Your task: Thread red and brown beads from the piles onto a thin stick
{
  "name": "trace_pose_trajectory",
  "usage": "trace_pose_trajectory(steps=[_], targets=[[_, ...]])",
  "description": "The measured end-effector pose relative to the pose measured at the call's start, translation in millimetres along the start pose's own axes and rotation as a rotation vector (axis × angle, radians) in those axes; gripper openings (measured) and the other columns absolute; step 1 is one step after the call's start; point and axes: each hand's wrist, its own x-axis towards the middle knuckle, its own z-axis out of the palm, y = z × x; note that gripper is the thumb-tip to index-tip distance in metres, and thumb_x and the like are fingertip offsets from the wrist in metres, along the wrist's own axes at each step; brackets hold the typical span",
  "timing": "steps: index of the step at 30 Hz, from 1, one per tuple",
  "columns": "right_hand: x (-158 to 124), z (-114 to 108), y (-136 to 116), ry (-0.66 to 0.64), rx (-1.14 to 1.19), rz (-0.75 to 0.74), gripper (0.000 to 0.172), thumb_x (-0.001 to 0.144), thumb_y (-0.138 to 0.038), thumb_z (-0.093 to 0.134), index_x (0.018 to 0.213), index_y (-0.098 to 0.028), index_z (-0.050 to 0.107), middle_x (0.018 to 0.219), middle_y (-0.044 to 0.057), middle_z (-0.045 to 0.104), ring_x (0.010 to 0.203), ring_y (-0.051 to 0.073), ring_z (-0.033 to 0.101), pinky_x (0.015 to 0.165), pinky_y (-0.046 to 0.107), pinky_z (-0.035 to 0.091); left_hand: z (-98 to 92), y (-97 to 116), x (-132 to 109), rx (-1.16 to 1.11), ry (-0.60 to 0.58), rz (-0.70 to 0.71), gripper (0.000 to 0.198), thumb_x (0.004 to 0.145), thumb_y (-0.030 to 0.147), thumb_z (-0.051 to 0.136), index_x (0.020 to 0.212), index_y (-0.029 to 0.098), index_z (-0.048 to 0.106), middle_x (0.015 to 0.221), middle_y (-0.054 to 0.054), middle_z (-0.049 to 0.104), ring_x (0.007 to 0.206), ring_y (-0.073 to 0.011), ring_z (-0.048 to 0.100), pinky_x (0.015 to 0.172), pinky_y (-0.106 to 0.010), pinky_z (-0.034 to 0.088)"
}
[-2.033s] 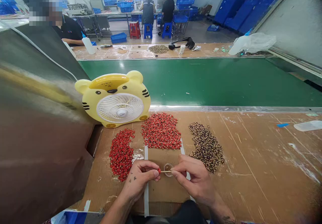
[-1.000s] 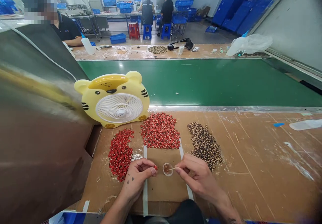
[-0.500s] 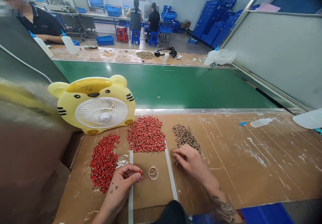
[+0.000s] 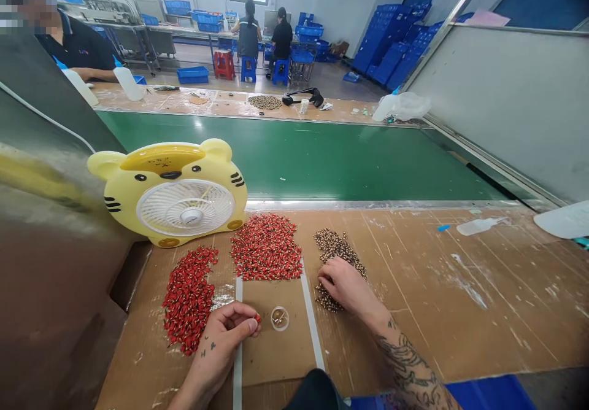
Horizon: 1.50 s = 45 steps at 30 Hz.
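Observation:
My left hand [image 4: 225,336] is closed, pinching a small red piece [image 4: 257,318] between thumb and fingertips, just left of a small clear round dish [image 4: 273,325] with some liquid and a thin item in it. My right hand [image 4: 348,286] reaches down onto a heap of small gold-and-dark beads [image 4: 335,243]. Its fingers are drawn together at the heap; whatever is between them is hidden. Two heaps of small red pieces lie close by: a left heap [image 4: 188,299] beside my left hand and a middle heap [image 4: 267,247] beyond the dish.
A yellow animal-faced fan [image 4: 191,213] stands at the back left. Beyond the table edge runs a green conveyor belt [image 4: 331,158]. On the right lie a squeeze bottle [image 4: 476,226] and a blue cap [image 4: 443,228]. A person [image 4: 78,48] sits across at the left; two others work farther back.
My right hand has shifted slightly up and left over the bead heap, its fingers drawing in. My left hand keeps its place with the red piece.

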Motion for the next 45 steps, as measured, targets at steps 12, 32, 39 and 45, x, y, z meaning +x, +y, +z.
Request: trace_pose_trajectory(steps=[12, 32, 39, 45], targets=[[-19.3, -4.0, -49.9, 0.106, 0.660, -0.036, 0.012, 0.091, -0.025, 0.065, 0.083, -0.020, 0.072, 0.082, 0.003, 0.072, 0.077, 0.017, 0.067, 0.071, 0.026, 0.051, 11.9, 2.6, 2.8, -0.011, -0.037, 0.035, 0.020, 0.063, 0.029, 0.086, 0.073, 0.014, 0.076, 0.067, -0.005, 0.072, 0.062, -0.0153, 0.062, 0.065, -0.025, 0.049], [-18.8, 4.2, -121.1, 0.168, 0.713, -0.158, 0.013, 0.093, -0.023, 0.061, 0.089, -0.021, 0.073, 0.085, 0.006, 0.072, 0.079, 0.017, 0.068, 0.071, 0.026, 0.054, 27.0, 19.6, -7.9, 0.296, -0.004, 0.213, 0.007, 0.069, 0.023, 0.078, 0.071, 0.017, 0.078, 0.068, -0.006, 0.071, 0.064, -0.0180, 0.062, 0.061, -0.023, 0.047], [-20.6, 8.8, -122.8, 0.186, 0.716, -0.160, 0.012, 0.093, -0.018, 0.061, 0.091, -0.022, 0.073, 0.088, 0.004, 0.073, 0.081, 0.016, 0.068, 0.074, 0.025, 0.054, 25.1, 17.6, -6.5, 0.370, 0.022, 0.260, 0.005, 0.072, 0.022, 0.076, 0.072, 0.019, 0.079, 0.072, -0.007, 0.072, 0.070, -0.0207, 0.064, 0.064, -0.024, 0.047], [-24.2, 12.6, -119.8, 0.151, 0.673, -0.110, 0.011, 0.093, -0.020, 0.063, 0.090, -0.023, 0.073, 0.081, 0.002, 0.074, 0.073, 0.016, 0.068, 0.069, 0.025, 0.051, 21.9, 15.8, -8.8, 0.441, 0.010, 0.288, 0.007, 0.074, 0.022, 0.075, 0.074, 0.020, 0.081, 0.071, -0.007, 0.072, 0.067, -0.0198, 0.063, 0.061, -0.024, 0.045]])
